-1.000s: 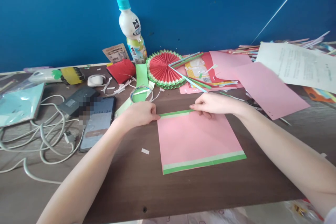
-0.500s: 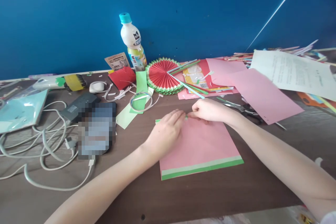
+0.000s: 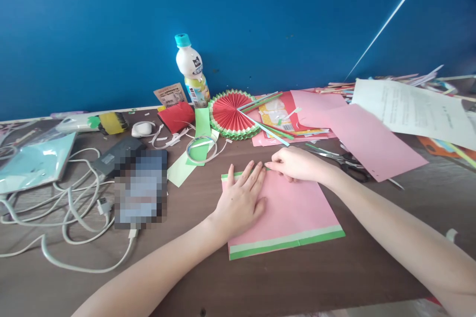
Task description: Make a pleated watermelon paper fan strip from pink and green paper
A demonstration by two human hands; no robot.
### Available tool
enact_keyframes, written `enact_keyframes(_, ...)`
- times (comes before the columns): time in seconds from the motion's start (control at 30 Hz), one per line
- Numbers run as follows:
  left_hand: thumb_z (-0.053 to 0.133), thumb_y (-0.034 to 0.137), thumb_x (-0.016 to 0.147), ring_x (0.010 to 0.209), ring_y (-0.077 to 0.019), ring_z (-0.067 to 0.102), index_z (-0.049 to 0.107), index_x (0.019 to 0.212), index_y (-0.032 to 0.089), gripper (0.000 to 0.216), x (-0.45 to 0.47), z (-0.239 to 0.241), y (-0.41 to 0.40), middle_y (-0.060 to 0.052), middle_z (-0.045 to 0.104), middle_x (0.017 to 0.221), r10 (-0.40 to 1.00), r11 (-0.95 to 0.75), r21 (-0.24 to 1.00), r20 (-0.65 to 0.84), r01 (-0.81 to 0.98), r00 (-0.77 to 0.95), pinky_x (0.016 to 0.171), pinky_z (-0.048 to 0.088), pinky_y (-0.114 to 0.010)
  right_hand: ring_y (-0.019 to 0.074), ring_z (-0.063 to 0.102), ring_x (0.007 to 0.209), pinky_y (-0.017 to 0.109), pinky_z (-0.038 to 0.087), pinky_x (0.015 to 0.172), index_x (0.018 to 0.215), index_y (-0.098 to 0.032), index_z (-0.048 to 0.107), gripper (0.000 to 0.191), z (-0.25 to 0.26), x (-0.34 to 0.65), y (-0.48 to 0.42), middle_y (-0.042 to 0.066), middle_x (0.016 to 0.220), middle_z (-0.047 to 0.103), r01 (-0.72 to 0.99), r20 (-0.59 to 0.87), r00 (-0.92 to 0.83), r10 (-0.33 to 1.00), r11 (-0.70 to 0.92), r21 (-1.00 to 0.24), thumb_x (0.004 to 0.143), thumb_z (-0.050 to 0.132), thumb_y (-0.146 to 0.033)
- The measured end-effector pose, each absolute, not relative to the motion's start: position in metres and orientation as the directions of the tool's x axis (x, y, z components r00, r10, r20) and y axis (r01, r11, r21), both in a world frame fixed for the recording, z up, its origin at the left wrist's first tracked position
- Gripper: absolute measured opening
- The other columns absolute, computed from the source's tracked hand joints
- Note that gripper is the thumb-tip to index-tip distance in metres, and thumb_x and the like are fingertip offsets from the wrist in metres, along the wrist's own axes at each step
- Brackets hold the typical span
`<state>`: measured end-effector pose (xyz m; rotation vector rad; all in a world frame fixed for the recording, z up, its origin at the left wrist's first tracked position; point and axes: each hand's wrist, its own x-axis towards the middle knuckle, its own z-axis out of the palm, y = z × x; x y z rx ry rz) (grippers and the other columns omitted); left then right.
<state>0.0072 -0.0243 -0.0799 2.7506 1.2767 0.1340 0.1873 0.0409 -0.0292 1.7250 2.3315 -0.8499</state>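
A sheet of pink paper (image 3: 293, 210) lies flat on the brown table, with light and dark green bands (image 3: 316, 237) along its near edge. Along the far edge runs a narrow green paper strip (image 3: 225, 177), partly covered by my hands. My left hand (image 3: 241, 200) rests flat on the paper's left half, fingers spread and their tips at that far edge. Just right of those fingertips, my right hand (image 3: 293, 164) is closed, with curled fingers pinching or pressing the green strip; its exact grip is partly hidden.
Beyond the paper are a red-and-green pleated paper rosette (image 3: 234, 115), a bottle (image 3: 193, 72) and a roll of clear tape (image 3: 201, 149). Scissors (image 3: 347, 162) lie right, partly beneath pink sheets (image 3: 375, 141). A phone (image 3: 141, 190) and white cables (image 3: 70, 270) occupy the left.
My left hand has flattened and spread its fingers, uncovering more of the far green strip. The right hand stays at about the same spot on the far edge. The view has tilted up slightly.
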Motion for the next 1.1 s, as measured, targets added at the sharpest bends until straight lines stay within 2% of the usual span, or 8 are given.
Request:
enact_keyframes(0.17,0.025,0.034,0.09,0.139,-0.0255,0.015,0.021,0.142,0.012,0.057,0.008,-0.08,-0.025,-0.007,0.02,0.15,0.771,-0.635,0.129,0.035,0.762,0.636,0.109,0.012,-0.06,0.0152,0.056,0.059,0.025,0.024,0.05,0.061,-0.019,0.049,0.034,-0.044,0.184,0.027,0.003,0.061,0.061,0.915,-0.158,-0.378,0.912,0.342,-0.213,0.088,0.036,-0.035)
enact_keyframes(0.33,0.03,0.036,0.089,0.139,-0.0278,0.013,0.027,0.14,0.013,0.056,0.009,-0.077,-0.024,-0.007,0.021,0.149,0.794,-0.605,0.141,0.043,0.783,0.606,0.109,0.014,-0.059,0.0164,0.057,0.076,0.025,0.034,0.064,0.081,-0.018,0.053,0.021,-0.067,0.189,0.018,0.005,0.08,0.063,0.783,0.113,-0.529,0.841,0.535,-0.316,0.09,0.036,-0.026)
enact_keyframes(0.57,0.035,0.046,0.088,0.137,-0.0286,0.019,0.027,0.138,0.011,0.062,0.008,-0.077,-0.026,-0.012,0.026,0.148,0.818,-0.572,0.192,0.06,0.797,0.572,0.109,0.016,-0.057,0.0169,0.054,0.081,0.026,0.04,0.068,0.084,-0.019,0.051,0.006,-0.074,0.195,0.022,0.004,0.082,0.059,0.627,0.193,-0.628,0.754,0.638,-0.447,0.083,0.046,-0.016)
enact_keyframes(0.67,0.037,0.028,0.088,0.129,-0.0254,0.036,0.041,0.128,0.011,0.044,0.001,-0.069,-0.012,-0.013,0.043,0.139,0.857,-0.515,0.216,0.118,0.829,0.501,0.105,0.029,-0.047,0.0176,0.054,0.084,0.027,0.042,0.07,0.085,-0.019,0.05,0.003,-0.077,0.196,0.022,0.004,0.085,0.059,0.592,0.229,-0.63,0.742,0.65,-0.478,0.084,0.05,-0.017)
enact_keyframes(0.73,0.035,0.018,0.087,0.111,-0.0234,0.052,0.055,0.108,0.014,0.029,-0.013,-0.057,0.005,-0.011,0.059,0.116,0.914,-0.398,0.215,0.179,0.892,0.365,0.095,0.039,-0.039,0.0176,0.054,0.085,0.028,0.042,0.071,0.085,-0.019,0.049,0.003,-0.077,0.196,0.022,0.004,0.085,0.058,0.602,0.22,-0.619,0.754,0.635,-0.484,0.083,0.051,-0.017)
enact_keyframes(0.83,0.034,0.007,0.08,0.098,-0.0268,0.055,0.056,0.094,0.015,0.028,-0.045,-0.036,0.033,-0.012,0.062,0.097,0.957,-0.185,0.083,0.243,0.979,0.16,0.087,0.042,-0.04,0.017,0.054,0.083,0.028,0.042,0.071,0.084,-0.019,0.049,0.005,-0.076,0.196,0.022,0.004,0.084,0.058,0.613,0.198,-0.612,0.765,0.618,-0.492,0.082,0.053,-0.016)
enact_keyframes(0.97,0.04,0.009,0.076,0.101,-0.0304,0.054,0.051,0.1,0.012,0.027,-0.088,-0.025,0.053,-0.016,0.059,0.1,0.995,0.045,0.043,0.091,0.998,-0.049,0.087,0.041,-0.04,0.0165,0.053,0.081,0.028,0.041,0.071,0.081,-0.019,0.048,0.006,-0.076,0.195,0.023,0.003,0.082,0.058,0.607,0.202,-0.614,0.763,0.62,-0.497,0.082,0.053,-0.016)
enact_keyframes(1.1,0.042,0.01,0.075,0.093,-0.0254,0.059,0.049,0.097,0.015,0.024,-0.103,-0.033,0.059,-0.01,0.062,0.094,1.0,0.008,0.089,0.001,0.996,-0.008,0.079,0.044,-0.033,0.0164,0.053,0.081,0.028,0.041,0.071,0.081,-0.019,0.047,0.007,-0.077,0.195,0.025,0.003,0.082,0.058,0.602,0.211,-0.609,0.765,0.618,-0.505,0.082,0.052,-0.015)
